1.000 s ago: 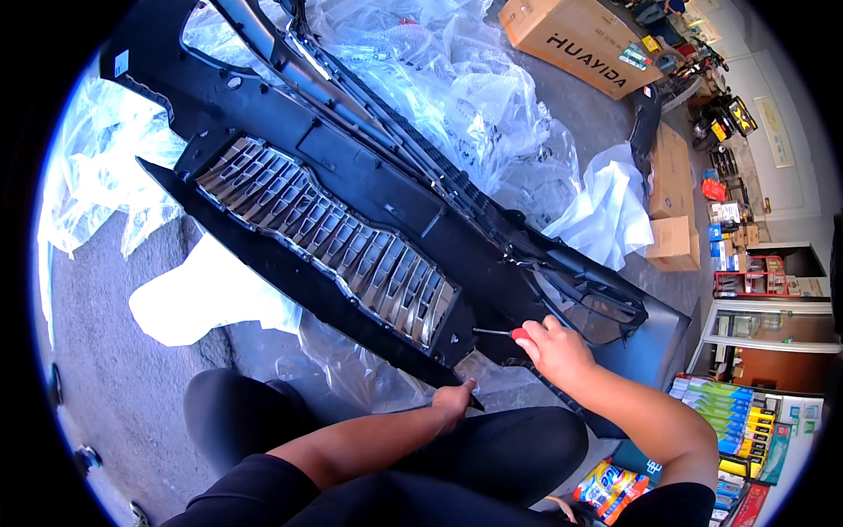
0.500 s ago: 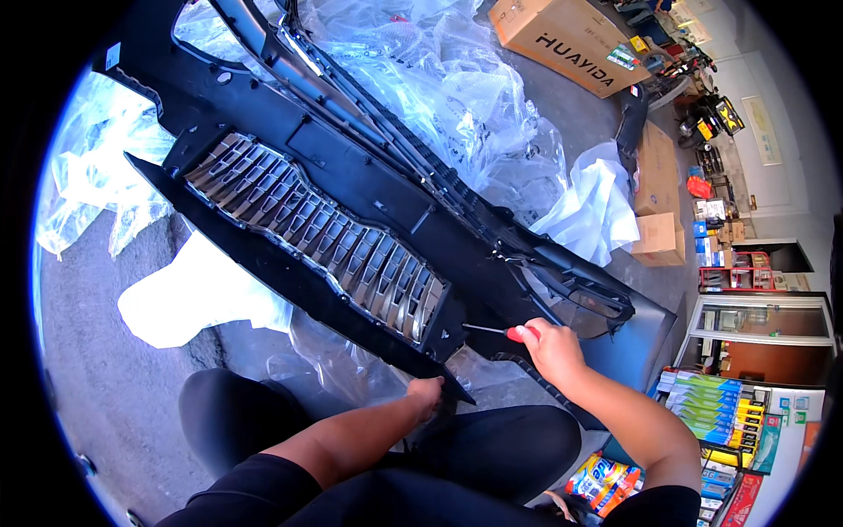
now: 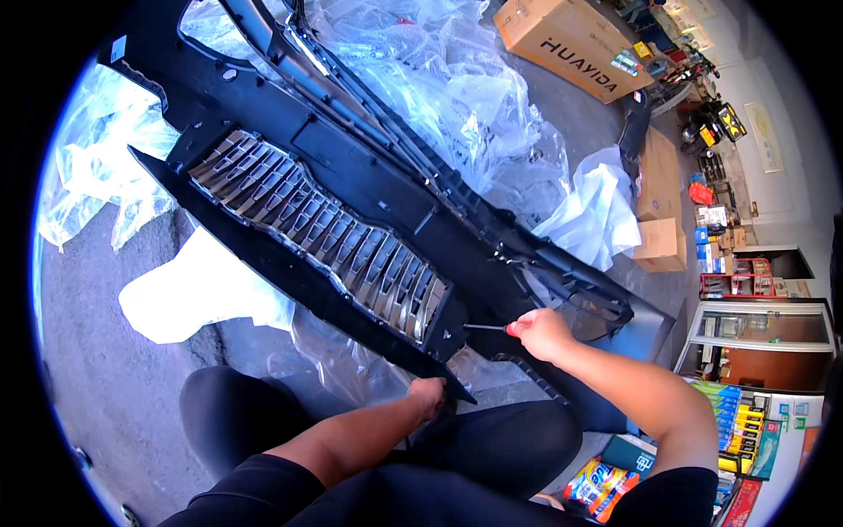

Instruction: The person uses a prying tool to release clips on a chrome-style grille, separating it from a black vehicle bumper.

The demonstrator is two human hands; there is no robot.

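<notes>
A large black car bumper (image 3: 351, 184) lies diagonally across the floor, its inner side facing me. Set into it is a chrome-and-grey grille (image 3: 320, 237) with many slots. My right hand (image 3: 539, 334) is closed around the red handle of a screwdriver (image 3: 483, 328). The thin metal shaft points left, and its tip meets the black plastic just beyond the grille's near right end. My left hand (image 3: 428, 397) grips the bumper's near edge close to its pointed corner, above my knees; its fingertips are partly hidden.
Clear plastic wrap (image 3: 457, 97) spreads behind the bumper, and white foam sheeting (image 3: 202, 290) lies at its left. A big cardboard box (image 3: 571, 48) and a smaller carton (image 3: 660, 244) stand to the right. Shelved goods and a colourful bag (image 3: 601, 485) sit at the lower right.
My right hand has turned on the screwdriver handle and my right elbow has swung slightly outward. The screwdriver tip stays at the same spot. My left hand keeps its hold.
</notes>
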